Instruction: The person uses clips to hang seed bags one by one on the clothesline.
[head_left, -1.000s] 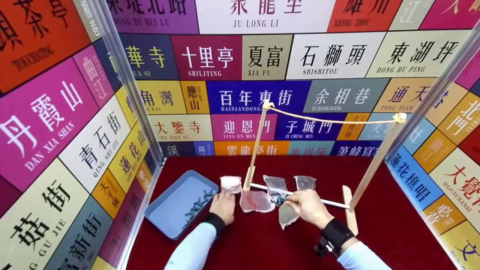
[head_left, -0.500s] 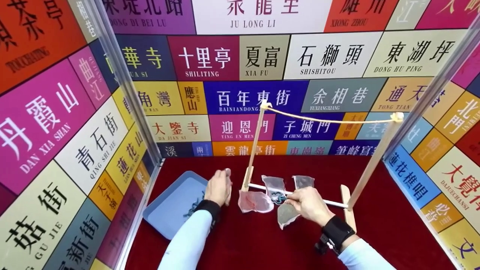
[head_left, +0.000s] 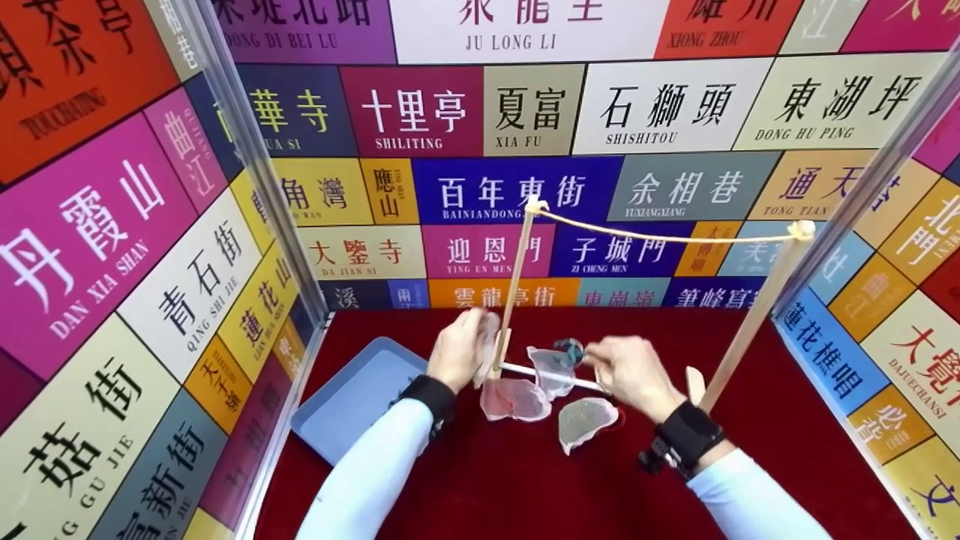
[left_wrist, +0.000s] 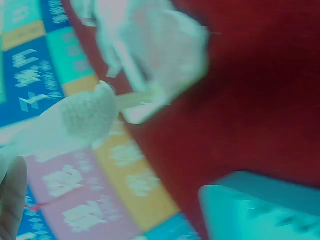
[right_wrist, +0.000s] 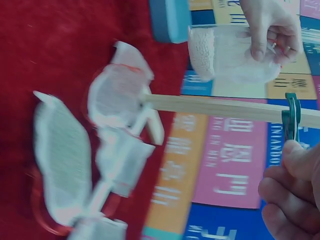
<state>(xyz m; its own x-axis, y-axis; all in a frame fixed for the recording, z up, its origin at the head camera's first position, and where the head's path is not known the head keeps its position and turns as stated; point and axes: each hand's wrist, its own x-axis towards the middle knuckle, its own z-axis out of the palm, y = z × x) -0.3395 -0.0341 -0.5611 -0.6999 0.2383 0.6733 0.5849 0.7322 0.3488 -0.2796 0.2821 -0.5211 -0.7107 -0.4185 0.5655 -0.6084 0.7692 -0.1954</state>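
Note:
My left hand [head_left: 455,351] grips the top of a sheer mesh pouch [right_wrist: 202,55] by its gathered end. White grains fill the pouch's bottom, and it hangs raised beside the stand's left post [head_left: 514,289]. A thin red cord [left_wrist: 34,206] shows near my left fingers. My right hand [head_left: 634,375] pinches a green clip [right_wrist: 291,115] between thumb and forefinger, held above the cloth. On the cloth lie a pinkish pouch [head_left: 514,399], a grey-green pouch [head_left: 589,421] and a pale pouch [head_left: 553,371]; another pouch [right_wrist: 97,230] is hidden behind my right hand in the head view.
A yellow string [head_left: 660,237] spans the wooden stand's two posts, with a white bar [head_left: 517,368] low between them. At the left sits a blue tray [head_left: 352,405], its small green clips mostly hidden by my left arm. Printed panels [head_left: 480,191] enclose the red cloth [head_left: 487,480].
The left hand has picked up the white-grain pouch from the cloth and carried it up to the left post. The right hand has lifted the green clip off the pouches.

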